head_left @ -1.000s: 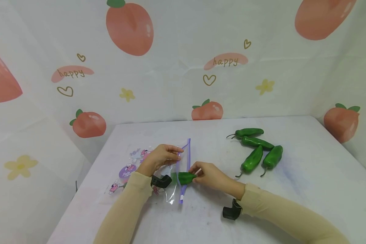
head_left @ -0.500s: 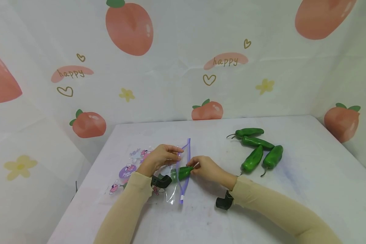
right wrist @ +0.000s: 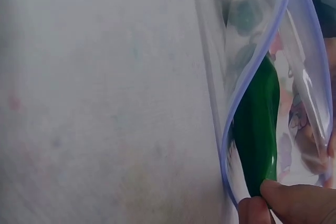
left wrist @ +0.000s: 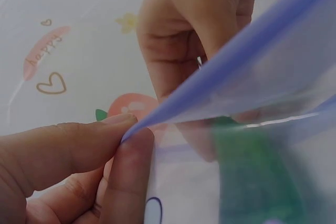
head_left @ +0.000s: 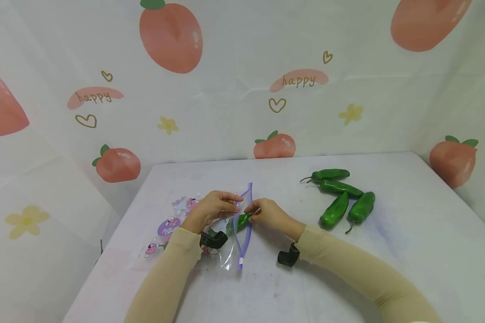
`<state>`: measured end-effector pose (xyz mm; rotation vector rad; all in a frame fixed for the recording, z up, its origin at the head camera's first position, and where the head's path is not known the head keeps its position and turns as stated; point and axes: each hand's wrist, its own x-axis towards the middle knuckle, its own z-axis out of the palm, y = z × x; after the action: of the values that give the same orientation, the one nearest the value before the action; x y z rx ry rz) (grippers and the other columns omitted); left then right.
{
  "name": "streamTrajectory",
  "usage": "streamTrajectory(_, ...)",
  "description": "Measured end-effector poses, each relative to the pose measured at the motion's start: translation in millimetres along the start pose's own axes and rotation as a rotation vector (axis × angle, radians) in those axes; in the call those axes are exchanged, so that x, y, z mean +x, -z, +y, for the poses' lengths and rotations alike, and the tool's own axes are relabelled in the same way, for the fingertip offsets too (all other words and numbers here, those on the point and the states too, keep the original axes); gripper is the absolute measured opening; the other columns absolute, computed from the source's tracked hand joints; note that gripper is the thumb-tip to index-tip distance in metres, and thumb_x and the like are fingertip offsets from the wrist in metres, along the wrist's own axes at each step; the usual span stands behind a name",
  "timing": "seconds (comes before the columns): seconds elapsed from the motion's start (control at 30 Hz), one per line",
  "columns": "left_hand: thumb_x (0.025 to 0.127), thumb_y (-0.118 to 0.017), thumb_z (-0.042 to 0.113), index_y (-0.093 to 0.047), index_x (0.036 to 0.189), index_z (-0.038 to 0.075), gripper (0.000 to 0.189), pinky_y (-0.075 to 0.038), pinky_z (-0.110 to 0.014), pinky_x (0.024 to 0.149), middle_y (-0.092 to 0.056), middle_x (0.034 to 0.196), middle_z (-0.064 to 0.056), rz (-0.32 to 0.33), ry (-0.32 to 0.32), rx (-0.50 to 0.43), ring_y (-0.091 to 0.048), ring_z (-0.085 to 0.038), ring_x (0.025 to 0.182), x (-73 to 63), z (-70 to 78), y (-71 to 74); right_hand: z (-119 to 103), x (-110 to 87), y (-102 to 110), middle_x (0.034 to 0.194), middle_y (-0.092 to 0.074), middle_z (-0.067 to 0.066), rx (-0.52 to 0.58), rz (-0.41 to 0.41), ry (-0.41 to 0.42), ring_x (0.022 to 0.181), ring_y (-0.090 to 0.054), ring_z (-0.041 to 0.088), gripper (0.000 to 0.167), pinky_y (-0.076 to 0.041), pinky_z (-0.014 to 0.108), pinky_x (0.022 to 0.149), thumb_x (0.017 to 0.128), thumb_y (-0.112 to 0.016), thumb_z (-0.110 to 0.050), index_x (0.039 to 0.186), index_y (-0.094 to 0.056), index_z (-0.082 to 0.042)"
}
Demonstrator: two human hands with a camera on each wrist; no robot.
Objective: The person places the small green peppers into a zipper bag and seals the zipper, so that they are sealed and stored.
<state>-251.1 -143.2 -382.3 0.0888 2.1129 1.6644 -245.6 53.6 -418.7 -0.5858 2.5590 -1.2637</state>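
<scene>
A clear zip bag (head_left: 169, 211) with pink and purple cartoon prints lies on the left of the table, its purple-edged mouth parted toward the right. My left hand (head_left: 215, 210) pinches one lip of that mouth between thumb and fingers, as the left wrist view shows closely. With my right hand (head_left: 271, 217) I pinch the end of a green pepper (right wrist: 258, 124). Most of this pepper is inside the mouth, tilted, its far part seen through the plastic. Other green inside the bag is mostly hidden by my left wrist.
Several green peppers, among them a front one (head_left: 333, 211) and a right one (head_left: 361, 208), lie at the right rear of the white table (head_left: 291, 296). A printed cloth (head_left: 226, 89) hangs behind. A white slider (head_left: 240, 261) sits at the bag mouth's near end.
My right hand has moved away from me and slightly left, taking the pepper deeper into the bag and tilting its held end toward the back. My left hand has stayed in place.
</scene>
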Motion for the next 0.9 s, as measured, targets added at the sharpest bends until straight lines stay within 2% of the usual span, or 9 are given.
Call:
streamTrajectory(0.27, 0.085, -0.067, -0.005, -0.061, 0.121, -0.009, 0.036, -0.052, -0.018, 0.064, -0.058, 0.08, 0.001, 0.0, 0.0, -0.009, -0.056, -0.008, 0.068, 0.3, -0.3, 0.5, 0.8, 6.0, -0.7, 0.089, -0.069, 0.009, 0.006, 0.004, 0.012, 0.08, -0.064, 0.014, 0.018, -0.052, 0.022, 0.07, 0.08, -0.072, 0.001, 0.098, -0.07, 0.002)
streamTrajectory(0.47, 0.086, -0.066, -0.005, -0.061, 0.122, -0.009, 0.037, -0.053, -0.019, 0.066, -0.058, 0.079, 0.001, -0.004, 0.009, -0.013, -0.058, -0.008, 0.069, 0.8, -0.5, 0.5, 1.8, 9.1, -1.9, 0.086, -0.068, 0.008, 0.033, -0.002, -0.032, 0.075, -0.061, 0.011, 0.019, -0.051, 0.02, 0.065, 0.08, -0.073, 0.0, 0.099, -0.069, 0.003)
streamTrajectory(0.9, 0.086, -0.066, -0.005, -0.06, 0.123, -0.01, 0.037, -0.054, -0.019, 0.068, -0.056, 0.079, 0.001, -0.007, 0.01, -0.015, -0.058, -0.009, 0.07, 0.1, 0.3, -0.1, 1.6, 9.2, -2.5, 0.086, -0.067, 0.007, 0.034, 0.017, -0.065, 0.077, -0.059, 0.012, 0.023, -0.051, 0.021, 0.067, 0.079, -0.076, -0.002, 0.101, -0.069, 0.003)
